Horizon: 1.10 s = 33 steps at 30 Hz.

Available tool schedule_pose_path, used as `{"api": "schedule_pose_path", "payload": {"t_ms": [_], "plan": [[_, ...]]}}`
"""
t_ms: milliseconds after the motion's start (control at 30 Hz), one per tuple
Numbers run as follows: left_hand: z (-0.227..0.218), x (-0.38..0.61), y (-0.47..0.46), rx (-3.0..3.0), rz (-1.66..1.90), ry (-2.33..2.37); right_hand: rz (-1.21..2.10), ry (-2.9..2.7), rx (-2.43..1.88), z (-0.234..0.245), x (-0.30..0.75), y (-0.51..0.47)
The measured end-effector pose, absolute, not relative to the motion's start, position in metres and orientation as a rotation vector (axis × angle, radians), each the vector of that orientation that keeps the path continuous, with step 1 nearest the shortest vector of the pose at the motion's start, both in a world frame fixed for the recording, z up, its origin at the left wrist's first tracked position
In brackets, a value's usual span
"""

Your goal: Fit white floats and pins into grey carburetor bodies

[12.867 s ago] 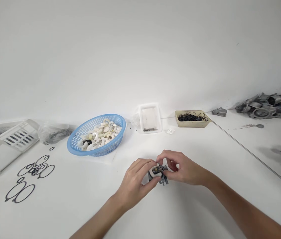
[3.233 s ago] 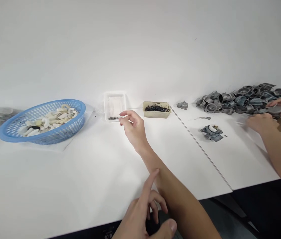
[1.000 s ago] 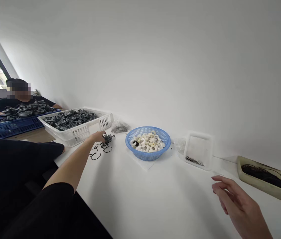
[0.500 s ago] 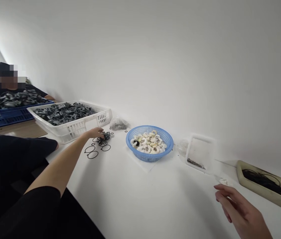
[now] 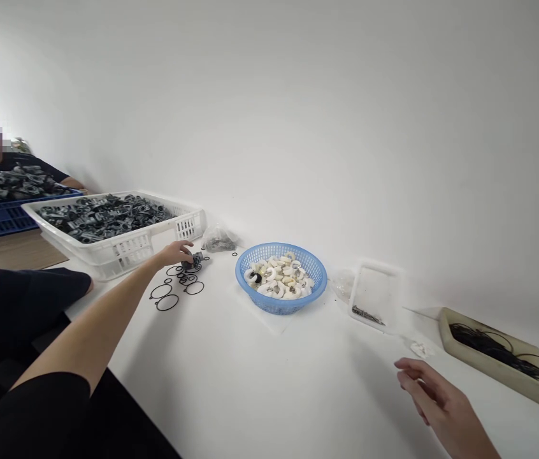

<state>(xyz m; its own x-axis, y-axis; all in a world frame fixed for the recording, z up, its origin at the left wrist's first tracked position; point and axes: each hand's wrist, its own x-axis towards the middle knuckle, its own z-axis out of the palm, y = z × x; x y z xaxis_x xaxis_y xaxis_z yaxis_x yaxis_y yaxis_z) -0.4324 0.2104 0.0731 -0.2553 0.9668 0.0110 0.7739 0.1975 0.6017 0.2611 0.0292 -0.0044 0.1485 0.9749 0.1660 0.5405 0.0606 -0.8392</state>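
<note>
My left hand [image 5: 176,252] reaches to the far left of the white table, its fingers bent around a small dark grey plastic part [image 5: 195,259]. Just in front of that part lie several black rubber rings [image 5: 168,302], large and small. At the lower right, my right hand [image 5: 434,401] hovers over the table with loosely bent fingers and nothing visible in them. Nearest to it are some small white pieces [image 5: 421,349]. Between the hands stands a blue plastic basket [image 5: 281,306] of white and cream curved pieces, with one black piece among them.
A white crate [image 5: 121,252] of grey parts stands at left, beside a clear bag [image 5: 218,238]. Beyond it are a blue crate [image 5: 2,220] and another person. To the right are a white tray [image 5: 378,268] with thin metal pieces and a beige bin [image 5: 503,366] of black rings.
The view has turned slightly right, so everything sits a little further left. The left hand stays at the grey part, which shows a bit more. The right hand keeps its pose.
</note>
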Motion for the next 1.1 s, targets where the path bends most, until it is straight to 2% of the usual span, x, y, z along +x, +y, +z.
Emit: {"api": "schedule_pose_path", "payload": {"t_ms": [233, 367, 467, 600, 767, 933, 1100], "plan": [[0.138, -0.382, 0.208, 1.757, 0.943, 2.012, 0.591, -1.536, -1.568, 0.002, 0.249, 0.020], [0.175, -0.309, 0.198, 1.892, 0.950, 1.748, 0.457, -1.755, -1.544, 0.006, 0.248, 0.016], [0.187, -0.237, 0.180, 1.946, 0.952, 1.506, 0.261, -1.947, -1.474, 0.013, 0.240, 0.007], [0.176, -0.139, 0.145, 1.954, 0.883, 1.191, 0.093, -2.048, -1.376, 0.022, 0.228, -0.003], [0.132, -0.044, 0.091, 1.684, 0.650, 0.937, -0.065, -2.044, -1.230, 0.031, 0.224, -0.009], [0.090, -0.006, 0.056, 1.546, 0.454, 0.886, -0.033, -2.211, -1.136, 0.045, 0.224, -0.016], [0.072, -0.004, 0.048, 1.533, 0.404, 0.913, 0.141, -2.299, -1.128, 0.047, 0.217, -0.019]]}}
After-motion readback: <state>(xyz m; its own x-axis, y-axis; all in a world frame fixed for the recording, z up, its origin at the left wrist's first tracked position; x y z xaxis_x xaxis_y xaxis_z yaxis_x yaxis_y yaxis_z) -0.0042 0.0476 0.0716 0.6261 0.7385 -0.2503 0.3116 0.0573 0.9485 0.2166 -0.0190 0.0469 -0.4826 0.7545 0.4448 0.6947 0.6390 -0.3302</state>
